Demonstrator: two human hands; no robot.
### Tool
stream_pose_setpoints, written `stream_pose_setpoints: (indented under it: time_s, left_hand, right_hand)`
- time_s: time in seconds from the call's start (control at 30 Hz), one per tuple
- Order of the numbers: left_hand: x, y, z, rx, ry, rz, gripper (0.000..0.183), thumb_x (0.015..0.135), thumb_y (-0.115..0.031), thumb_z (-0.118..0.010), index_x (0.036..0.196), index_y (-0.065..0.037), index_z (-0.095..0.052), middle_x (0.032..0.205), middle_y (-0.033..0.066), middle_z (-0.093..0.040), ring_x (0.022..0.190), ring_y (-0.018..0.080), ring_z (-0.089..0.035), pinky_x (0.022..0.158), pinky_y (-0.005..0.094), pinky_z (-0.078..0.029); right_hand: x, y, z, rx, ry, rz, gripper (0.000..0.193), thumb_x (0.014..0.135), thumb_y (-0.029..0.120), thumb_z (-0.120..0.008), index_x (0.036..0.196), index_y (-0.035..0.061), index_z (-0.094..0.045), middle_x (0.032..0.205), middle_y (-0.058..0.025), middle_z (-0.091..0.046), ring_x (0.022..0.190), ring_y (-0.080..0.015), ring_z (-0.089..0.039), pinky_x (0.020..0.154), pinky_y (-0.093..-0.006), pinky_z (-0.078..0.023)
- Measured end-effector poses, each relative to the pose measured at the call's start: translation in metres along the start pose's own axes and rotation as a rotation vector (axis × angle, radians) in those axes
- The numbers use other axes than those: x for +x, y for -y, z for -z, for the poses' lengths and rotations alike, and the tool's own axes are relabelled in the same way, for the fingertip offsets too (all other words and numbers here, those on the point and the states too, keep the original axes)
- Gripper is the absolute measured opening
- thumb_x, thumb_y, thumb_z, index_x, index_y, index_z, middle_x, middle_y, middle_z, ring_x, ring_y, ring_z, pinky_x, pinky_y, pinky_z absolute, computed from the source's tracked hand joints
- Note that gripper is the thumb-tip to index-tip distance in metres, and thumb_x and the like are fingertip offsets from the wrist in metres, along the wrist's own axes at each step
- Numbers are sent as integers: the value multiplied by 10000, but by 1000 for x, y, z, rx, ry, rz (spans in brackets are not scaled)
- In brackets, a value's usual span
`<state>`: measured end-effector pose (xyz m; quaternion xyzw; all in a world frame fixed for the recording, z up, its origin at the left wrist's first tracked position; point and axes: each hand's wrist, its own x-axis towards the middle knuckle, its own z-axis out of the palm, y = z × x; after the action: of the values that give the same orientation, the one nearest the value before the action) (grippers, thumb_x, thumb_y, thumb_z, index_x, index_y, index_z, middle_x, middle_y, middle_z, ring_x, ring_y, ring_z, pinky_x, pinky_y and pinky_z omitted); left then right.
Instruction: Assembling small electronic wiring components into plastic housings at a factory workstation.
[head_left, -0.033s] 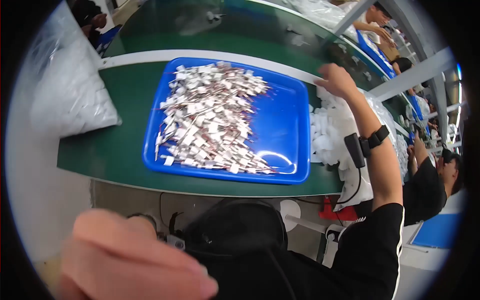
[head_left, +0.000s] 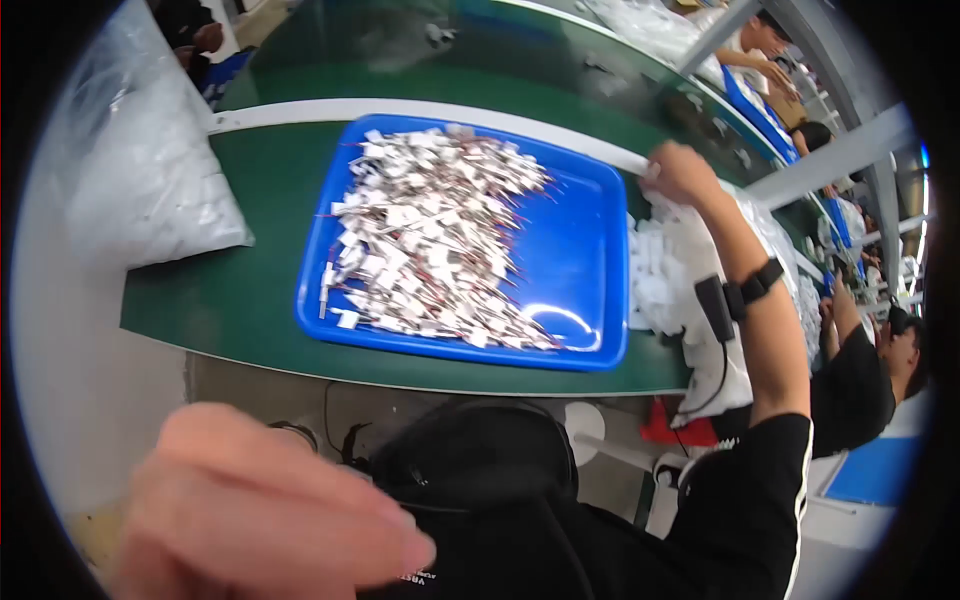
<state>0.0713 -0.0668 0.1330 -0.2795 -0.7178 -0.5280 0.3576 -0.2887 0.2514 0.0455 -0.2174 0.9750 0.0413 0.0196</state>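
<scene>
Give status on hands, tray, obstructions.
Left hand near camera, grip unclear. Right hand by right bag, grip unclear. Parts heaped in tray, mostly left. Neither hand blocks tray.

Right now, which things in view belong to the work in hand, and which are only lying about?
Seemingly in use:
blue rectangular plastic tray
small white parts with thin wires, inside it
loose white pieces, near the right hand

Seemingly lying about:
bulging clear plastic bag, at left, untouched
red object, below the green table
</scene>
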Motion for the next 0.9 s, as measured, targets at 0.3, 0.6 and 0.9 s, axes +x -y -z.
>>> stream_pose_setpoints:
  time_s: [0.3,0.6,0.9]
  left_hand:
    - [-41,85,-15,-34,225,377,236,807,-11,-673,1038,31,-679,855,113,-650,719,184,-635,639,258,-510]
    - [-45,100,-68,171,150,384,484,696,-89,-821,1136,2,-641,1022,128,-665,807,194,-668,695,288,-542]
    - [-55,108,-35,364,-105,360,324,712,-66,-800,1004,8,-681,855,138,-692,712,224,-688,603,290,-540]
  right_hand:
    - [-69,44,47,331,106,-46,201,687,110,-755,802,11,-624,805,-152,-653,790,-348,-633,714,-402,-505]
    - [-145,183,51,882,-45,317,175,730,112,-796,809,26,-665,719,-51,-631,608,-131,-589,561,-251,-474]
    - [-43,196,7,472,-365,611,155,741,84,-728,896,83,-716,927,-92,-616,866,-293,-589,751,-366,-492]
